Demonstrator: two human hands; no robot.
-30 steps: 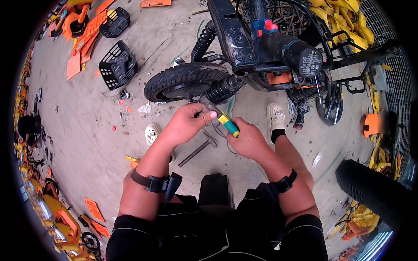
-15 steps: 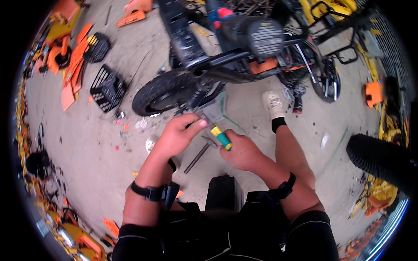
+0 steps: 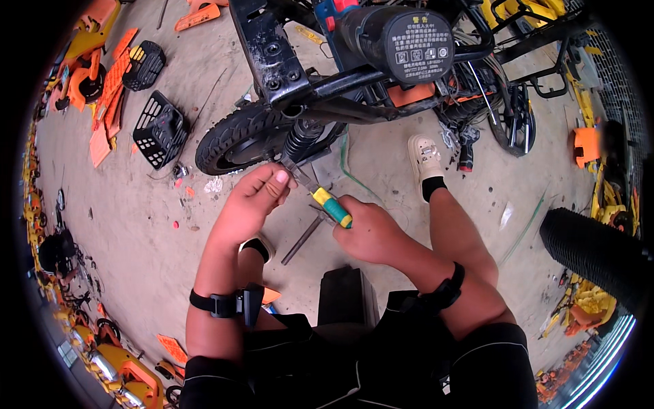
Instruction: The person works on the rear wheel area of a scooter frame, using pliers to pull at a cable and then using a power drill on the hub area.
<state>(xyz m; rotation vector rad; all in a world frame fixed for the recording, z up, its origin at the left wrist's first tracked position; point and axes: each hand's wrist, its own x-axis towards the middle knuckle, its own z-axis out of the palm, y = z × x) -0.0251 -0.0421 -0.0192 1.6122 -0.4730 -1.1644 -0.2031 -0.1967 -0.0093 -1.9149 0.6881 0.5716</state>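
Note:
My right hand is wrapped round the green-and-yellow handle of a hand tool. Its metal shank points up and left to the fingers of my left hand. Those fingers are closed in a pinch at the metal end, beside the wheel hub; what they grip is hidden. Just beyond them are a black coil-spring shock absorber and a knobbly black tyre on a black vehicle frame. Below the tool, a hammer lies on the concrete floor, its head partly covered by my right hand.
A cordless power tool with a black battery rests on the frame. Black plastic baskets and orange panels lie at left. Another cordless tool is on the floor beyond my right foot. A black tyre stands at right.
Both hands have moved slightly left with the tool. The vehicle appears slightly farther left and higher in view, and the picture has become sharper.

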